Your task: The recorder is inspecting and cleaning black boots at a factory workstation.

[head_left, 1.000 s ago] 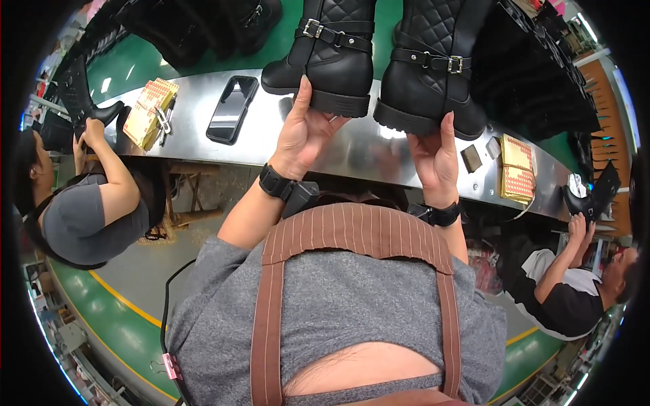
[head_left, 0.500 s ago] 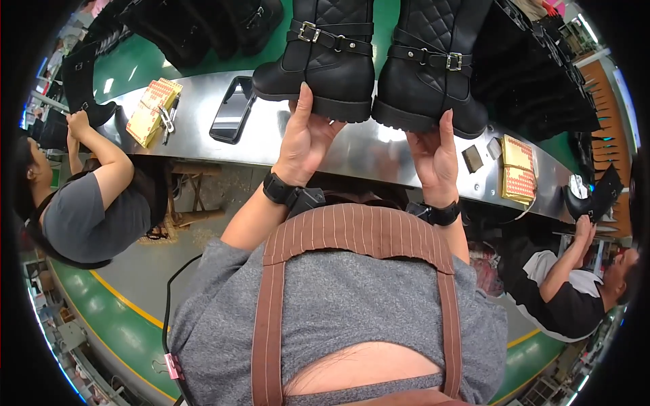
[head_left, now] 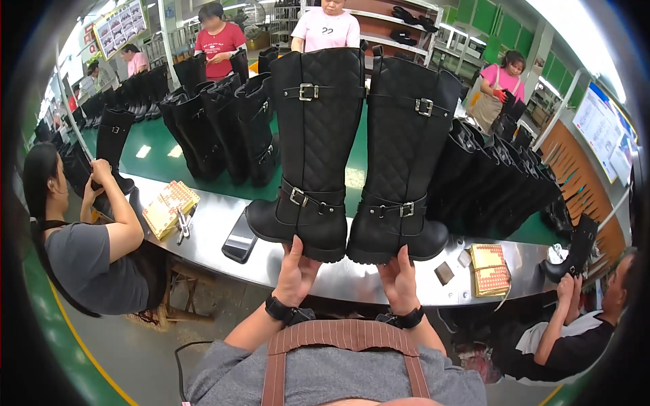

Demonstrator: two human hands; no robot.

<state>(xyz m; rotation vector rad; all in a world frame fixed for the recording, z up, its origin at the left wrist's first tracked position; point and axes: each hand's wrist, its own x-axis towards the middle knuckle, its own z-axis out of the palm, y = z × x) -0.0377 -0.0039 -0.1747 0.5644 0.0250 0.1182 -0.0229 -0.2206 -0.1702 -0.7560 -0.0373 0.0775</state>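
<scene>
A pair of tall black boots stands upright side by side in my hands, soles downward and heels together. Quilted panels and buckled straps show at the shaft top and ankle of each. My left hand [head_left: 297, 276] is closed under the sole of the left boot [head_left: 313, 149], thumb up against its side. The right boot [head_left: 399, 155] rests in my right hand [head_left: 398, 281], its thumb likewise raised against the lower edge. Toes point outward, left and right. My fingers beneath the soles are partly hidden.
A metal bench edge [head_left: 352, 284] runs below the boots, carrying a black phone [head_left: 240, 238], patterned yellow pads [head_left: 169, 208] and another yellow bundle [head_left: 490, 271]. Rows of black boots [head_left: 487, 183] stand on the green tabletop. Co-workers handle boots at both sides; other people stand beyond.
The view has tilted up, so the full boot shafts and the people across the bench now show. Both boots remain in my hands.
</scene>
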